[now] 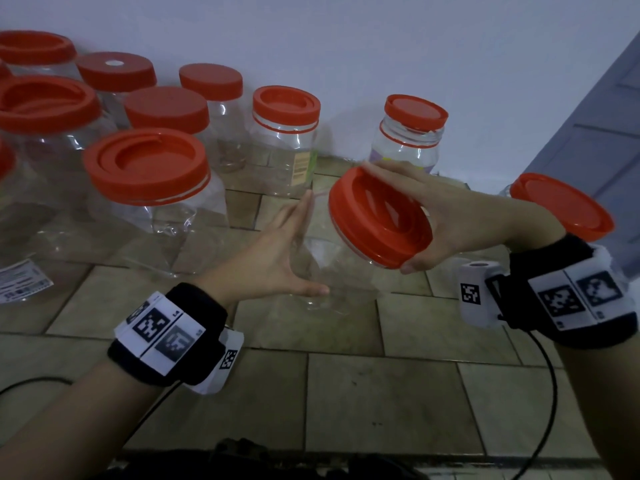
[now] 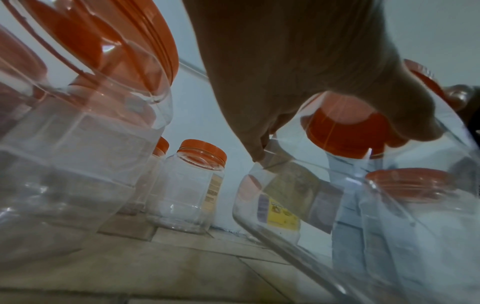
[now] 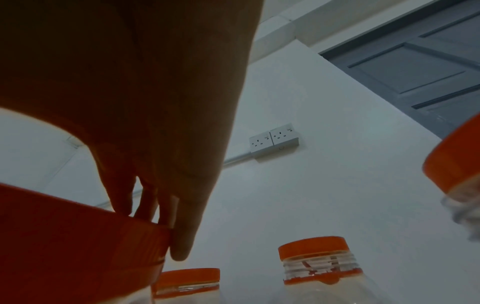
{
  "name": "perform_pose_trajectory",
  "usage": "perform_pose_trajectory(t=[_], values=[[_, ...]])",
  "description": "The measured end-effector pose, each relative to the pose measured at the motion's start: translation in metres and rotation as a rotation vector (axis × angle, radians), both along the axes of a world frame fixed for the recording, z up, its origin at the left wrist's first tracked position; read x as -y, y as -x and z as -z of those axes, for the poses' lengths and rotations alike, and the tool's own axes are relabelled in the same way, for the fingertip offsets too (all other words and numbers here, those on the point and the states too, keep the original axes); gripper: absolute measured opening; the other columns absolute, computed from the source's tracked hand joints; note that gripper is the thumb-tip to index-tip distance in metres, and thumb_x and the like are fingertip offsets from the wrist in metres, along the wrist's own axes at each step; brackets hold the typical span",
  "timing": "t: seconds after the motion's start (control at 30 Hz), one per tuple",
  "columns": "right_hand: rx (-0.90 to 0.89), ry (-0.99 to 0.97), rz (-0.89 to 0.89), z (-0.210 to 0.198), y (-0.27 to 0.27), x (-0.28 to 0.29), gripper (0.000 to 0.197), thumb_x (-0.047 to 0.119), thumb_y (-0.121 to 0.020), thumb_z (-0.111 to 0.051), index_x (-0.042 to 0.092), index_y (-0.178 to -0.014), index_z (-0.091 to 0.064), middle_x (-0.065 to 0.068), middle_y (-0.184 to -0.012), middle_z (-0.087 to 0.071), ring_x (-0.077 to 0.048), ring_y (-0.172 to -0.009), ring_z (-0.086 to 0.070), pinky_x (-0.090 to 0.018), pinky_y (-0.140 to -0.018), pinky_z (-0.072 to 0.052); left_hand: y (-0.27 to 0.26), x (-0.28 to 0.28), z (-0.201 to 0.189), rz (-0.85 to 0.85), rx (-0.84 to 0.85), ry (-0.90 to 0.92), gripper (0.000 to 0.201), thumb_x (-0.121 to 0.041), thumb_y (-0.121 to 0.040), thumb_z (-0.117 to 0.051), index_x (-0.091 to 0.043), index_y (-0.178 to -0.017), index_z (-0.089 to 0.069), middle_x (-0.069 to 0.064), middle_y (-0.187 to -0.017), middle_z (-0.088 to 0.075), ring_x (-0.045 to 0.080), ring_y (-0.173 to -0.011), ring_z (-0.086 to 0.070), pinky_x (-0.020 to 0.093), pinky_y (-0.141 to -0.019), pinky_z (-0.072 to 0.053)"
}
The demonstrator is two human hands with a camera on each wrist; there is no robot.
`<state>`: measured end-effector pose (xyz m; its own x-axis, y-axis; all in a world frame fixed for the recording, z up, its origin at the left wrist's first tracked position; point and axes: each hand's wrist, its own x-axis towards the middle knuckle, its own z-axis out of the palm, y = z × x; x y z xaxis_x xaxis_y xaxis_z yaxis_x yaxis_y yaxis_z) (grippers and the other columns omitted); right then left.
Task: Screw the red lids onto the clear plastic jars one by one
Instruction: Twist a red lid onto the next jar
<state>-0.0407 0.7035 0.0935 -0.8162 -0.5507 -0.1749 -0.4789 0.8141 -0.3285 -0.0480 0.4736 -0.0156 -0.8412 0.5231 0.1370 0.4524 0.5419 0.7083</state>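
Beige stone tiles (image 1: 346,393) are seen running up to a plain white wall (image 1: 346,36). At the far left, a cluster of clear jars already capped in red (image 1: 147,164) is crowded together on the tiles; further capped jars are lined up along the wall toward the right. Left of centre, the left hand (image 1: 277,258) is laid against the side of a tilted clear plastic jar (image 1: 322,271), fingers straight and thumb spread along its lower wall (the jar is nearly invisible from the head view; its curved wall (image 2: 298,236) is shown far more plainly by the left wrist camera). At the jar's mouth, a red lid (image 1: 379,216) is gripped at its rim by the right hand (image 1: 446,216), fingers over the top edge and thumb beneath. From the right wrist view alone, a double wall socket (image 3: 274,139) is made out. At the far right, a grey panelled door (image 1: 595,126) is visible.
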Motion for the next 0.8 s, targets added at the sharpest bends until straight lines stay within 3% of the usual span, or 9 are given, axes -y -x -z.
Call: perform_pose_trajectory(t=[0.07, 0.13, 0.27, 0.33, 0.4, 0.5, 0.63, 0.73, 0.8], values=[[-0.012, -0.024, 0.037, 0.001, -0.002, 0.002, 0.129, 0.066, -0.047, -0.071, 0.034, -0.147, 0.005, 0.02, -0.146, -0.004, 0.016, -0.125, -0.008, 0.008, -0.089, -0.009, 0.0, 0.0, 0.001, -0.009, -0.002, 0.005, 0.138, -0.06, -0.051, -0.078, -0.023, -0.147, 0.014, -0.002, -0.154, -0.005, 0.002, -0.135, -0.011, 0.02, -0.107, -0.017], [-0.022, -0.074, 0.132, 0.003, -0.007, 0.006, 0.131, 0.069, -0.051, -0.074, 0.033, -0.148, 0.007, 0.015, -0.148, -0.005, 0.0, -0.132, -0.013, -0.007, -0.097, -0.012, 0.0, 0.0, 0.001, -0.022, 0.0, 0.016, 0.138, -0.063, -0.051, -0.078, -0.023, -0.147, 0.014, -0.002, -0.155, -0.005, 0.008, -0.139, -0.013, 0.024, -0.109, -0.02], [-0.025, -0.191, 0.313, -0.002, -0.019, 0.017, 0.128, 0.079, -0.044, -0.052, 0.037, -0.146, 0.013, 0.003, -0.148, -0.013, -0.021, -0.138, -0.018, -0.034, -0.105, -0.023, -0.002, -0.003, 0.0, -0.022, -0.008, 0.034, 0.133, -0.058, -0.055, -0.076, -0.024, -0.147, 0.015, -0.002, -0.155, -0.004, 0.011, -0.14, -0.014, 0.029, -0.112, -0.023], [0.031, -0.23, 0.236, -0.01, -0.02, 0.012, 0.131, 0.077, -0.042, -0.06, 0.044, -0.142, 0.019, 0.011, -0.152, 0.0, -0.02, -0.141, -0.011, -0.036, -0.109, -0.022, -0.003, -0.004, -0.001, -0.011, -0.018, 0.053, 0.131, -0.051, -0.059, -0.078, -0.023, -0.147, 0.015, -0.003, -0.155, -0.002, 0.01, -0.139, -0.013, 0.022, -0.108, -0.021], [0.056, -0.206, 0.117, -0.016, -0.02, 0.009, 0.128, 0.06, -0.051, -0.076, 0.051, -0.138, 0.018, 0.024, -0.148, 0.013, -0.006, -0.139, -0.004, -0.03, -0.109, -0.021, -0.003, -0.004, -0.001, -0.014, -0.021, 0.057, 0.131, -0.049, -0.061, -0.079, -0.022, -0.147, 0.016, -0.002, -0.155, -0.002, 0.01, -0.139, -0.014, 0.019, -0.105, -0.02], [-0.021, -0.155, 0.082, -0.013, -0.022, 0.014, 0.116, 0.04, -0.063, -0.081, 0.05, -0.14, 0.006, 0.022, -0.149, 0.006, 0.001, -0.129, -0.008, -0.022, -0.099, -0.016, -0.005, -0.003, 0.0, -0.023, -0.019, 0.056, 0.131, -0.05, -0.061, -0.079, -0.022, -0.147, 0.016, -0.002, -0.154, -0.003, 0.011, -0.139, -0.015, 0.023, -0.109, -0.022], [-0.104, -0.153, 0.322, -0.002, -0.026, 0.024, 0.114, 0.074, -0.052, -0.062, 0.039, -0.145, -0.006, 0.004, -0.144, -0.018, -0.026, -0.134, -0.022, -0.037, -0.104, -0.025, -0.009, -0.005, -0.001, -0.037, -0.031, 0.064, 0.131, -0.05, -0.06, -0.079, -0.023, -0.146, 0.017, -0.003, -0.153, -0.005, 0.014, -0.139, -0.016, 0.026, -0.109, -0.025], [-0.032, -0.152, 0.422, -0.011, -0.033, 0.021, 0.116, 0.087, -0.046, -0.041, 0.039, -0.145, -0.005, -0.001, -0.145, -0.022, -0.028, -0.135, -0.027, -0.047, -0.109, -0.028, -0.011, -0.007, -0.002, -0.002, -0.041, 0.046, 0.131, -0.048, -0.061, -0.079, -0.024, -0.146, 0.019, -0.002, -0.153, -0.005, 0.013, -0.139, -0.015, 0.026, -0.109, -0.025], [-0.015, -0.143, 0.307, -0.021, -0.036, 0.014, 0.111, 0.084, -0.046, -0.046, 0.048, -0.142, -0.002, 0.01, -0.149, -0.014, -0.02, -0.139, -0.021, -0.046, -0.111, -0.026, -0.011, -0.008, -0.002, 0.009, -0.048, 0.047, 0.132, -0.049, -0.061, -0.079, -0.024, -0.145, 0.02, -0.002, -0.153, -0.005, 0.013, -0.139, -0.014, 0.028, -0.111, -0.024]])
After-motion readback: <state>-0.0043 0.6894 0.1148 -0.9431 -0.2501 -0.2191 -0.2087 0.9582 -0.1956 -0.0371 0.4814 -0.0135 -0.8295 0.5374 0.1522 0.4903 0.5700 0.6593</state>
